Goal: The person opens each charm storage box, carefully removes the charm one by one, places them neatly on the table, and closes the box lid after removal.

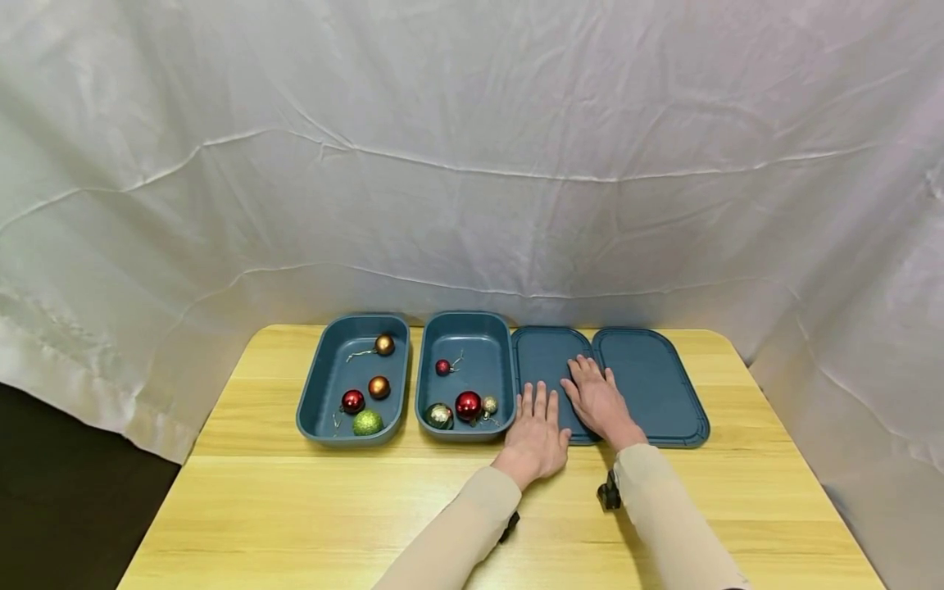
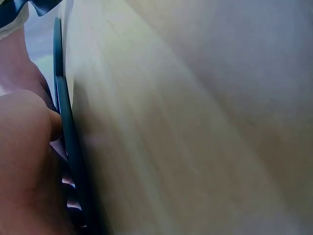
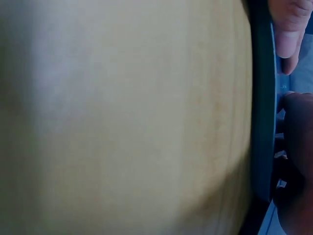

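Observation:
Two flat blue lids lie side by side on the right half of the table: an inner lid (image 1: pixel 549 352) and an outer lid (image 1: pixel 649 389). My left hand (image 1: pixel 534 442) rests palm down with straight fingers over the near left part of the inner lid. Across that lid's right side lies my right hand (image 1: pixel 599 401), its fingers extended near the seam between the lids. In the left wrist view, the left hand (image 2: pixel 24 161) is right at a dark lid edge (image 2: pixel 73 147). The right wrist view shows fingers (image 3: pixel 288 39) over a lid edge (image 3: pixel 264 107).
Left of the lids stand two deep blue bins, a middle bin (image 1: pixel 465 324) and a left bin (image 1: pixel 313 410). Each holds several Christmas baubles, among them a red bauble (image 1: pixel 468 406) and a green glitter bauble (image 1: pixel 367 422). A white curtain (image 1: pixel 472 205) hangs behind the wooden table (image 1: pixel 332 516).

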Action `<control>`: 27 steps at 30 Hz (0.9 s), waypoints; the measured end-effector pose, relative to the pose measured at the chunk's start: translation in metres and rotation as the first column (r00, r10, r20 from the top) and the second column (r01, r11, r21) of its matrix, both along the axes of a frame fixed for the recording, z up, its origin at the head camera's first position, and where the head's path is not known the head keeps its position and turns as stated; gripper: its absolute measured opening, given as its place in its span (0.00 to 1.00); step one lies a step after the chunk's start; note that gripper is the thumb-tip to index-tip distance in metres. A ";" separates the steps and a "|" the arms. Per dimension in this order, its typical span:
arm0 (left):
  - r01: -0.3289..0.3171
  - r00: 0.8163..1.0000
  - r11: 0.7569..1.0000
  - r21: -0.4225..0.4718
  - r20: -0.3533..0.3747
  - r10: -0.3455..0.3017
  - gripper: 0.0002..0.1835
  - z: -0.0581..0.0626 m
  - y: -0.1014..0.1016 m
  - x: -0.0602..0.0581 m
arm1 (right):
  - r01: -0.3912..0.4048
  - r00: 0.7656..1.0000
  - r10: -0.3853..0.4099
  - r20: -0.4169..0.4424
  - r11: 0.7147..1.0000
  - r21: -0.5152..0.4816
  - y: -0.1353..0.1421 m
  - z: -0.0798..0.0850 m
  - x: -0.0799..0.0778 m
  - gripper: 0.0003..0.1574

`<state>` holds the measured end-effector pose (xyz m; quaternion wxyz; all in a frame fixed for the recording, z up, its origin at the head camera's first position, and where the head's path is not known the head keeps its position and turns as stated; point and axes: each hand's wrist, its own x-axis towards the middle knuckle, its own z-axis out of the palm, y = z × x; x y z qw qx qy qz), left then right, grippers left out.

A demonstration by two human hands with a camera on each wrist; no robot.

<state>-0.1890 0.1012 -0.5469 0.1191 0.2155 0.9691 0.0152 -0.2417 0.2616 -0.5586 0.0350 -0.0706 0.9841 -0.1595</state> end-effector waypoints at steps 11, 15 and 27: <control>-0.018 1.000 0.999 0.033 0.014 0.017 0.39 0.001 -0.001 0.001 | -0.004 0.999 0.004 -0.048 1.000 0.000 -0.003 -0.003 0.004 0.38; 0.004 1.000 0.997 0.074 -0.015 -0.003 0.41 0.006 0.000 0.007 | -0.005 0.998 0.005 -0.056 1.000 -0.016 -0.002 -0.002 0.005 0.38; 0.214 0.964 0.906 0.364 -0.226 -0.137 0.30 0.052 -0.042 0.029 | -0.009 0.983 -0.032 -0.183 0.976 -0.217 0.003 0.029 0.013 0.35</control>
